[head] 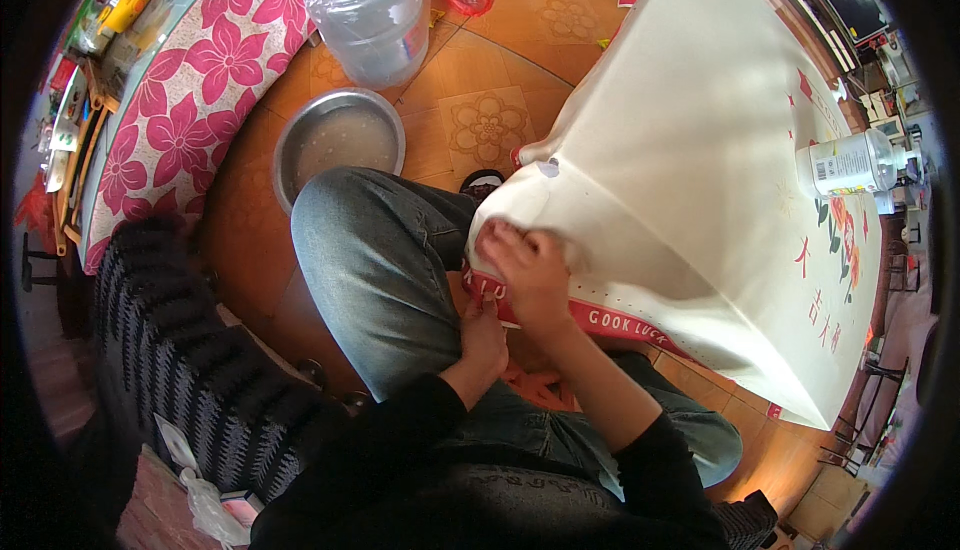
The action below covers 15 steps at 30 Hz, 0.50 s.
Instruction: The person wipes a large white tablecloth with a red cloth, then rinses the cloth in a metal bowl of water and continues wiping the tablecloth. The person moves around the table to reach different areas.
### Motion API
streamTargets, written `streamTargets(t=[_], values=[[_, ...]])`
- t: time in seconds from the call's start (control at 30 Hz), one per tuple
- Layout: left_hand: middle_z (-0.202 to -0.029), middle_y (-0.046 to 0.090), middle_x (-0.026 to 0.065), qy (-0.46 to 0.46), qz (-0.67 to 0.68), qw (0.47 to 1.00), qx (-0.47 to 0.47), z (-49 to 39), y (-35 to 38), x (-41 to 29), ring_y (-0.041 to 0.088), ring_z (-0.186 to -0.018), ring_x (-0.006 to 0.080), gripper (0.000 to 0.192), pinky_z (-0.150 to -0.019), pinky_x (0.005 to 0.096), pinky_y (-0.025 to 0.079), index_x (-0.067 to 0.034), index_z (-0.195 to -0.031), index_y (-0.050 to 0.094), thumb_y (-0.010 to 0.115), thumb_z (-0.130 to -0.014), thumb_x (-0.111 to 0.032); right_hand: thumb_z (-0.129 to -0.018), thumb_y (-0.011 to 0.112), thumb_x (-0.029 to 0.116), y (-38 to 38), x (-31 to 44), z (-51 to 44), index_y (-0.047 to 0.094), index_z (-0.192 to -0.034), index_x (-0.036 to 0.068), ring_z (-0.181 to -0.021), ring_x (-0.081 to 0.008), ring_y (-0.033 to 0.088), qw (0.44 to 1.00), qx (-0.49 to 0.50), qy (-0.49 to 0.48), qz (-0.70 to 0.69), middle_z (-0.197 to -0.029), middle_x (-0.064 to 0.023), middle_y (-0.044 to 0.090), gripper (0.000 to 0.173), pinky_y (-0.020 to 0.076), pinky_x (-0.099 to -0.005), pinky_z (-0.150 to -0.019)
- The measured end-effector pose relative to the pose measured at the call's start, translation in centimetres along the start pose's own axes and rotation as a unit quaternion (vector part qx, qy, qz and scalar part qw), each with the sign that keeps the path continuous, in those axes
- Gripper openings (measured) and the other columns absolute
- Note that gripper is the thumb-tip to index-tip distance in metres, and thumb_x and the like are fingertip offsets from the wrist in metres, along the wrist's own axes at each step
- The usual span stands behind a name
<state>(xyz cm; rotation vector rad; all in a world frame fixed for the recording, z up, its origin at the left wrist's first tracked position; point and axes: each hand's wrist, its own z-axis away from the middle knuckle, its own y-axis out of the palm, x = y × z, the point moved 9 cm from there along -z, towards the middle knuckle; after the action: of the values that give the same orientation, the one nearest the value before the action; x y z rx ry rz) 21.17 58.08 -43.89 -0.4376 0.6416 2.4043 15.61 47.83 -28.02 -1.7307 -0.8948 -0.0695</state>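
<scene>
A cream tablecloth [637, 175] with a red printed border hangs over a table at my right, its near corner drooping beside my knee. My left hand [482, 340] pinches the red border [486, 285] from below. On the drooping part, just above, lies my right hand [534, 276], its fingers bent and blurred against the cloth. Whether something is tucked under those fingers I cannot tell. A small dark mark [549, 167] shows near the table's corner.
A metal basin [397, 111] of cloudy water stands on the tiled floor beside my knee. Behind it is a large clear water jug [367, 24]. A pump bottle [844, 163] stands on the tablecloth. A flower-patterned cover [180, 129] hangs at the left.
</scene>
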Motion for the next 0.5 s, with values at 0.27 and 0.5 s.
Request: streamTargets(t=[0.27, 0.5], values=[[-0.14, 0.05, 0.0069, -0.017, 0.052, 0.998, 0.021, 0.0, 0.3, 0.2, 0.052, -0.123, 0.0218, 0.038, -0.103, 0.0339, 0.044, -0.011, -0.143, 0.042, 0.043, -0.107, -0.023, -0.073, 0.064, 0.0, -0.4, -1.1, 0.4, 0.07, -0.112, 0.012, -0.099, -0.0317, 0.06, 0.998, -0.003, 0.052, -0.031, -0.12, -0.0071, 0.068, 0.041, 0.0494, -0.039, -0.089], [-0.129, 0.057, 0.0054, 0.008, 0.089, 0.994, 0.067, 0.3, 1.7, -0.9, 0.054, -0.12, 0.0218, 0.039, -0.103, 0.0352, 0.045, -0.01, -0.14, 0.045, 0.048, -0.106, -0.028, -0.078, 0.064, 0.006, 1.6, -0.8, 1.8, 0.069, -0.113, 0.013, -0.106, -0.032, 0.058, 0.983, 0.117, 0.056, -0.128, -0.121, -0.0076, 0.068, 0.036, 0.0489, -0.0398, -0.093]])
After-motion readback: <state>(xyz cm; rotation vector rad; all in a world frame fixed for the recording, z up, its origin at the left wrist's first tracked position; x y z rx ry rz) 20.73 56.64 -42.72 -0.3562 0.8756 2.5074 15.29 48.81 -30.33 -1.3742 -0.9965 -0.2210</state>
